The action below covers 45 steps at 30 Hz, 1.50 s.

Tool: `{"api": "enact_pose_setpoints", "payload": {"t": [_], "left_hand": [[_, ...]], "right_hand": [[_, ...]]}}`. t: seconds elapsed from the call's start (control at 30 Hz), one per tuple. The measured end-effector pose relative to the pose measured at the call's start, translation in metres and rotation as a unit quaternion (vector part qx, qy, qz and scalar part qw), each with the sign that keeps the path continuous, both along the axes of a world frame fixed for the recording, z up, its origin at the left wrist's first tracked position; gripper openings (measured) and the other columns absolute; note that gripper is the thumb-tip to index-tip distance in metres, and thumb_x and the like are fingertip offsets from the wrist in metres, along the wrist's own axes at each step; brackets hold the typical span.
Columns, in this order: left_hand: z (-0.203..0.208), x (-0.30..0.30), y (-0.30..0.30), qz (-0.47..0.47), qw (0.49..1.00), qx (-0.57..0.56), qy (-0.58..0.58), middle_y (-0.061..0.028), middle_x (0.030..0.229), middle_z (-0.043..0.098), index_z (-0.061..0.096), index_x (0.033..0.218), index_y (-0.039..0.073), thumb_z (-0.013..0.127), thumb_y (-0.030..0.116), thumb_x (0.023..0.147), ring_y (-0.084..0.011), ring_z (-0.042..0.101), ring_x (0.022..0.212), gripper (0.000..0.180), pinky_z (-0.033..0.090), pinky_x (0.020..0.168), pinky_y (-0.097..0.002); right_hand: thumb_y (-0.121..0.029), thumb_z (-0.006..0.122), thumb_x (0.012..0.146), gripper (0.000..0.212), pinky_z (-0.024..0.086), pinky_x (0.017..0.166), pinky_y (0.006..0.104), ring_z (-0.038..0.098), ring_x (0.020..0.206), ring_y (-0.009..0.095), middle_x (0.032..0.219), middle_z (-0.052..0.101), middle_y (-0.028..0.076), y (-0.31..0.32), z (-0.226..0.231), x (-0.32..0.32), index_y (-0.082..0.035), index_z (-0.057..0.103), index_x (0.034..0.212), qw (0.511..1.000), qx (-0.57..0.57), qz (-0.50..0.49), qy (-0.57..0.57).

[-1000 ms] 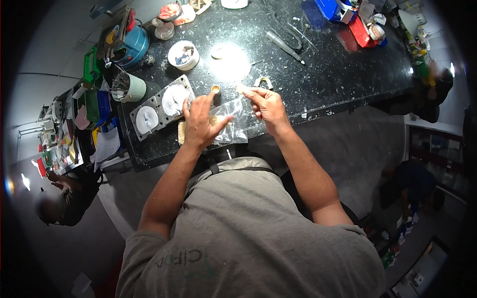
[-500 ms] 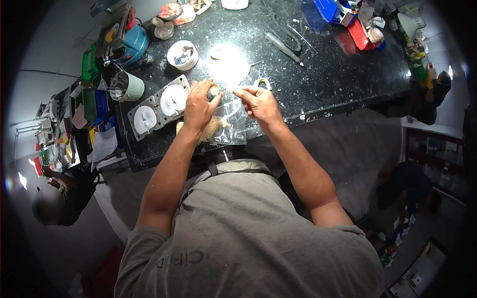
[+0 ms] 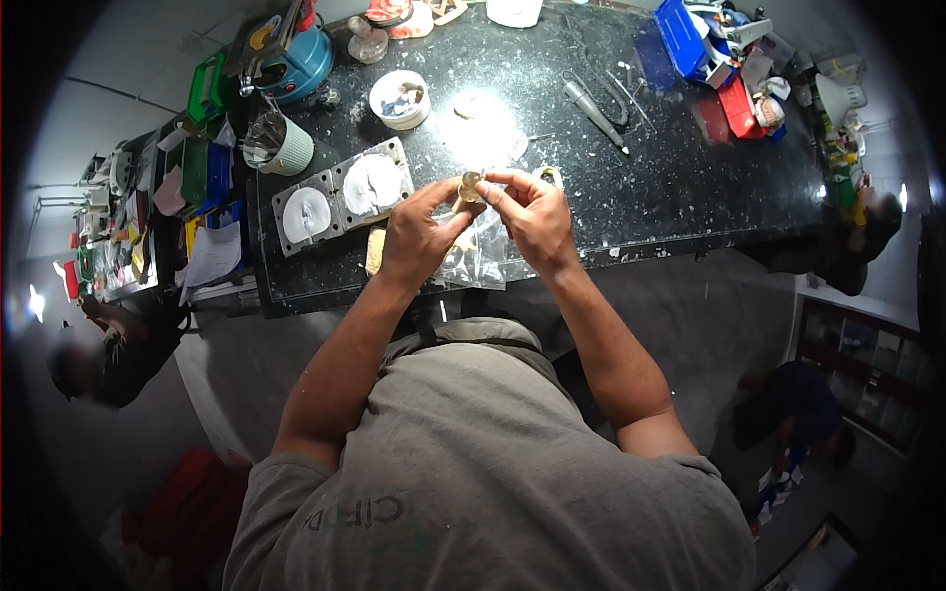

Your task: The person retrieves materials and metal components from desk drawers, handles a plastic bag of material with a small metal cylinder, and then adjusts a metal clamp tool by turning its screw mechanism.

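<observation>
Close over the front of the bench, my left hand [image 3: 426, 234] grips a small, rounded, brownish see-through bottle [image 3: 471, 185] in its fingertips. My right hand [image 3: 537, 217] is closed in a pinch at the bottle's right side, thumb and forefinger touching or nearly touching it. Whatever lies in that pinch is too small to make out. A clear plastic bag [image 3: 485, 264] lies under the hands, beside a tan spongy block [image 3: 374, 250] partly hidden by my left wrist. Just beyond my right fingers rests a pale horseshoe-shaped piece [image 3: 548, 176].
Left of my hands lies a two-part metal mould [image 3: 337, 212] filled with white plaster. Behind it stand a white tub [image 3: 400, 98] and a pale green cup of tools [image 3: 286, 146]. A grey handpiece [image 3: 593, 113] lies far right, near blue [image 3: 682, 41] and red bins [image 3: 735, 106].
My hands have come together: the right fingertips moved from apart to the bottle's side. The bottle is raised between them, and the whole view has shifted slightly.
</observation>
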State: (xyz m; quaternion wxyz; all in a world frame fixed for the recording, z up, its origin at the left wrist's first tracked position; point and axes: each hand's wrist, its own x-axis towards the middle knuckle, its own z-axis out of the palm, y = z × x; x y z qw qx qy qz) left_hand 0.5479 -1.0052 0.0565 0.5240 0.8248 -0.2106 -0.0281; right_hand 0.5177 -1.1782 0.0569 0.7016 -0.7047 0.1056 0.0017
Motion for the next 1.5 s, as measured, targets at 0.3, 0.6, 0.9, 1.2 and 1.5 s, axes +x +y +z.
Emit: {"api": "enact_pose_setpoints", "payload": {"t": [0.3, 0.6, 0.9, 1.2, 1.5], "left_hand": [[0.003, -0.001, -0.004, 0.024, 0.998, -0.03, 0.04, -0.0134, 0.103, 0.075, 0.07, 0.118, 0.005, 0.078, 0.016, 0.085, -0.0213, 0.073, 0.094, 0.036, 0.055, 0.08, -0.0326], [0.004, -0.001, -0.006, 0.002, 0.996, -0.058, 0.073, -0.0131, 0.102, 0.075, 0.071, 0.116, 0.005, 0.077, 0.023, 0.089, -0.0187, 0.073, 0.097, 0.033, 0.055, 0.082, -0.0312], [-0.002, -0.001, -0.004, 0.005, 0.995, -0.059, 0.079, -0.0115, 0.108, 0.075, 0.067, 0.124, 0.001, 0.077, 0.019, 0.089, -0.0145, 0.07, 0.101, 0.041, 0.054, 0.087, -0.0284], [0.001, -0.001, -0.008, -0.007, 0.995, -0.072, 0.074, -0.0105, 0.107, 0.075, 0.067, 0.123, 0.0, 0.075, 0.016, 0.091, -0.0145, 0.07, 0.1, 0.037, 0.054, 0.088, -0.029], [-0.007, -0.002, -0.008, 0.014, 0.998, -0.045, 0.053, -0.017, 0.112, 0.073, 0.066, 0.124, 0.001, 0.08, 0.019, 0.084, -0.0237, 0.07, 0.108, 0.046, 0.055, 0.09, -0.0338]], "right_hand": [[-0.021, 0.075, 0.086, 0.025, 0.052, 0.052, 0.0319, 0.065, 0.058, 0.02, 0.075, 0.069, 0.001, -0.006, 0.017, -0.002, -0.017, 0.074, 0.11, 0.859, -0.422, -0.003, -0.289], [-0.022, 0.076, 0.085, 0.028, 0.047, 0.048, 0.0304, 0.059, 0.054, 0.013, 0.066, 0.059, -0.001, -0.02, 0.027, 0.004, -0.022, 0.074, 0.113, 0.805, -0.491, 0.04, -0.331], [-0.023, 0.076, 0.085, 0.027, 0.048, 0.048, 0.0293, 0.059, 0.054, 0.012, 0.067, 0.06, -0.002, -0.031, 0.028, 0.008, -0.022, 0.075, 0.112, 0.792, -0.494, 0.083, -0.349], [-0.022, 0.076, 0.086, 0.026, 0.051, 0.051, 0.0285, 0.062, 0.056, 0.012, 0.072, 0.067, -0.002, -0.029, 0.03, 0.003, -0.019, 0.075, 0.111, 0.817, -0.465, 0.05, -0.337], [-0.015, 0.077, 0.088, 0.025, 0.048, 0.053, 0.0243, 0.061, 0.059, 0.008, 0.075, 0.07, 0.004, -0.025, 0.02, -0.004, -0.01, 0.075, 0.112, 0.938, -0.268, 0.022, -0.22]]}}
